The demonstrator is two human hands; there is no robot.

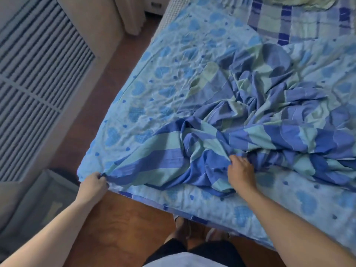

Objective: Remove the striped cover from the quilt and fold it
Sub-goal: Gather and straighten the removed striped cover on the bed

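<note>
Fingers of the left hand [94,183] pinch a corner of the striped cover [240,132] at the near left corner of the bed [221,209]. Curled fingers of the right hand [240,171] bunch a fold of the same cover further along the near edge. It lies crumpled across the heart-print quilt [173,54], pulled taut toward the left hand.

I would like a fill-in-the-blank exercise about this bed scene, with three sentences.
1. The left hand pinches a ____ of the striped cover.
2. The right hand grips the cover's bunched ____.
3. The sheet under the cover has a print of blue ____.

Missing words: corner; folds; hearts
</note>
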